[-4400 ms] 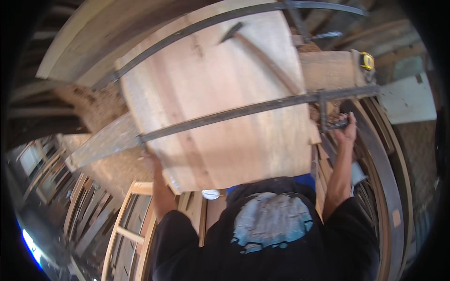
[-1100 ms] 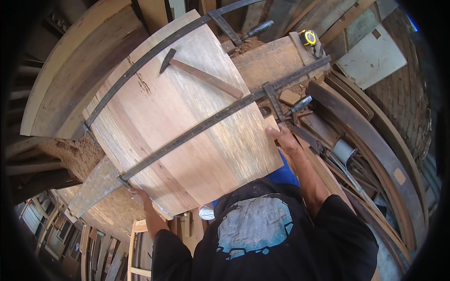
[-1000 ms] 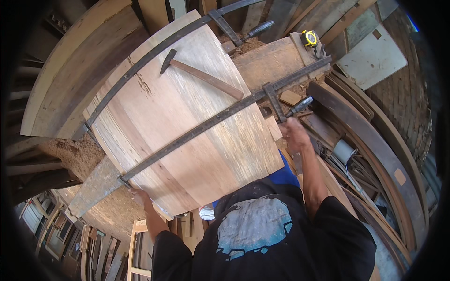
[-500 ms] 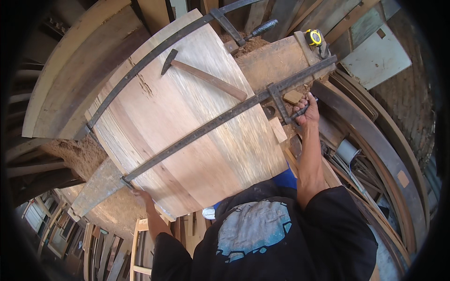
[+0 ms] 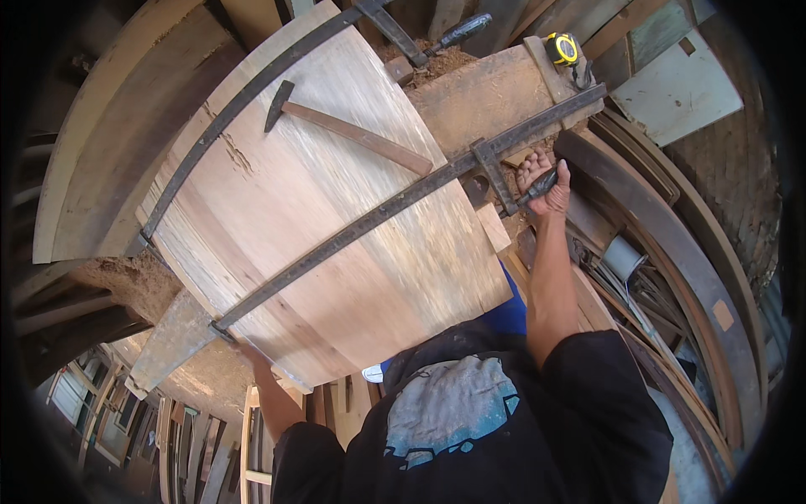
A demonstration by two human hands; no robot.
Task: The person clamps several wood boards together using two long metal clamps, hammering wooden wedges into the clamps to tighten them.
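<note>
Panel: wide glued wooden panel (image 5: pixel 319 210) lies across the workbench (image 5: pixel 495 92), its near edge overhanging toward the person.
Clamps: long bar clamp (image 5: pixel 395 202) crosses the panel's middle; second bar clamp (image 5: pixel 252 92) runs along its far edge.
Right hand: right hand (image 5: pixel 541 178) closed around the clamp handle (image 5: pixel 537 186) at the panel's right edge.
Left hand: left hand (image 5: pixel 243 349) at the panel's near left corner, by the clamp's end; grip hidden, cannot tell.
Loose items: hammer (image 5: pixel 353 134) rests on the panel; tape measure (image 5: pixel 562 48) at the bench's far right corner.
Risk: overtightening could bow the boards; a jolt could send the hammer sliding off.
</note>
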